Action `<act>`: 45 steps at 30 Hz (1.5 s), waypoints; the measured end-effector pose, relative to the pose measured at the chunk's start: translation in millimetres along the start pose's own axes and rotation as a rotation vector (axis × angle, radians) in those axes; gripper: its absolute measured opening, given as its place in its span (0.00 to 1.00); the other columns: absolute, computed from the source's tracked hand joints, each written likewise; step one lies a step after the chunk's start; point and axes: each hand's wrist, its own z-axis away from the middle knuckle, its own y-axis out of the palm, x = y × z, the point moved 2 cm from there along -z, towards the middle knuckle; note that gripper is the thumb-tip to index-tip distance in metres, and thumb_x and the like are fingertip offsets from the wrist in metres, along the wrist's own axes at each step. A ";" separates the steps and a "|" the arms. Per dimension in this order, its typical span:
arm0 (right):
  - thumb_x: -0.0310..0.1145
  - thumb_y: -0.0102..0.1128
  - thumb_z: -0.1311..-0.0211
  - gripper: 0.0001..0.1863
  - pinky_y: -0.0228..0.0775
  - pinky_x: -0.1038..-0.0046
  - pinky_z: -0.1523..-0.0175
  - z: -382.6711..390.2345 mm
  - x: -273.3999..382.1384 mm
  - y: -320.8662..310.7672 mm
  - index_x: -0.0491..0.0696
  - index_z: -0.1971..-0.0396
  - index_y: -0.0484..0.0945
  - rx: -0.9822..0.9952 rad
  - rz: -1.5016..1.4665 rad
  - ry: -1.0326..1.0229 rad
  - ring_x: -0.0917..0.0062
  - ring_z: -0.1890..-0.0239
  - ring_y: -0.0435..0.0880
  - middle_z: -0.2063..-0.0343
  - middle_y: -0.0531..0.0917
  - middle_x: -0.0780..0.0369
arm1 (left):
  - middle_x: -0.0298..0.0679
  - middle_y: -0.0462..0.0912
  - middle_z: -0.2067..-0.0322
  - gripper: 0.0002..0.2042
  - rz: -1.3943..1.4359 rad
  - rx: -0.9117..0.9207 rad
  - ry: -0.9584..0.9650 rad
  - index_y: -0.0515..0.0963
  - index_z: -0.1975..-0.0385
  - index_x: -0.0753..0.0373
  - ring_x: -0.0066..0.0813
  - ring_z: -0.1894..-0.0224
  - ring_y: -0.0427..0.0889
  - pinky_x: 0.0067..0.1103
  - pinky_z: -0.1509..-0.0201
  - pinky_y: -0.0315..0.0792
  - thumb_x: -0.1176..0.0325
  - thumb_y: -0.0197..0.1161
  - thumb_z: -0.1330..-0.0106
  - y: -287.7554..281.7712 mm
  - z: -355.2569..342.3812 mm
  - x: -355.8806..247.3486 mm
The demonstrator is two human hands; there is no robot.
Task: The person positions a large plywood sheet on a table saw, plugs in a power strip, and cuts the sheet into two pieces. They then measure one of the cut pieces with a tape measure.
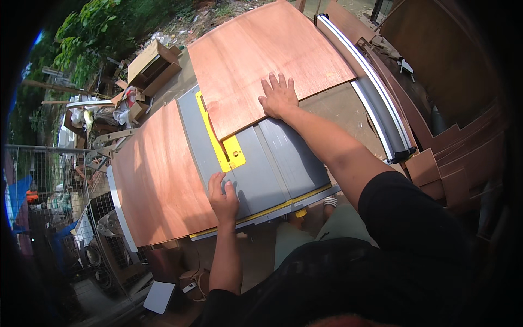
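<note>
My right hand point(280, 98) lies flat with fingers spread on a reddish plywood sheet point(256, 49), near its closest edge. The sheet rests across the far part of a grey table saw point(248, 180) and covers part of the long yellow throat plate point(233, 155). My left hand point(224, 199) is just short of that plate's near end, thumb and fingers apart, holding nothing. To its left, a second plywood piece point(158, 180) lies alongside the grey top. I cannot make out the blade; a dark slot shows in the throat plate.
A grey and white rail point(381, 109) runs along the right side. Beyond it lean brown boards point(463, 141). A wire mesh fence point(54, 191) stands at left, and a wooden box point(152, 62) with scrap lies at the far left. A yellow-edged bar point(272, 210) borders the saw's near side.
</note>
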 end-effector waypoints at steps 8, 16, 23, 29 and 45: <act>0.40 0.48 0.33 0.25 0.49 0.56 0.28 13.3 -43.0 5.1 0.50 0.38 0.67 -0.015 -0.100 -0.305 0.65 0.29 0.58 0.32 0.63 0.60 | 0.53 0.60 0.34 0.25 -0.018 0.119 0.061 0.65 0.38 0.66 0.56 0.30 0.55 0.45 0.29 0.51 0.74 0.51 0.38 185.3 -101.9 -91.4; 0.36 0.56 0.40 0.21 0.66 0.60 0.37 21.9 -90.1 -10.1 0.47 0.47 0.75 0.155 -0.167 -0.361 0.61 0.40 0.74 0.43 0.76 0.54 | 0.41 0.58 0.30 0.25 -0.384 0.343 -0.061 0.64 0.34 0.57 0.42 0.28 0.53 0.42 0.26 0.46 0.62 0.49 0.32 229.8 -122.0 -114.8; 0.39 0.57 0.37 0.20 0.71 0.63 0.45 81.6 -186.6 -195.4 0.47 0.48 0.77 0.059 -0.515 -0.795 0.57 0.50 0.79 0.52 0.81 0.54 | 0.43 0.66 0.34 0.26 -0.588 0.246 -0.252 0.73 0.41 0.62 0.44 0.33 0.64 0.39 0.33 0.61 0.51 0.52 0.32 238.0 -123.6 -136.1; 0.33 0.58 0.39 0.21 0.71 0.68 0.45 194.9 -487.5 -237.1 0.46 0.46 0.76 0.028 -0.782 -0.361 0.65 0.51 0.81 0.52 0.81 0.54 | 0.48 0.74 0.42 0.31 -0.754 0.213 -0.582 0.75 0.48 0.68 0.44 0.43 0.76 0.37 0.40 0.69 0.44 0.58 0.37 245.1 -135.0 -178.1; 0.36 0.59 0.39 0.25 0.72 0.68 0.45 292.8 -818.1 -70.1 0.35 0.46 0.73 0.668 -0.419 0.445 0.62 0.50 0.83 0.55 0.83 0.46 | 0.51 0.79 0.48 0.35 -0.498 0.126 -0.877 0.69 0.42 0.69 0.45 0.45 0.79 0.33 0.43 0.74 0.51 0.70 0.43 252.2 -147.0 -179.4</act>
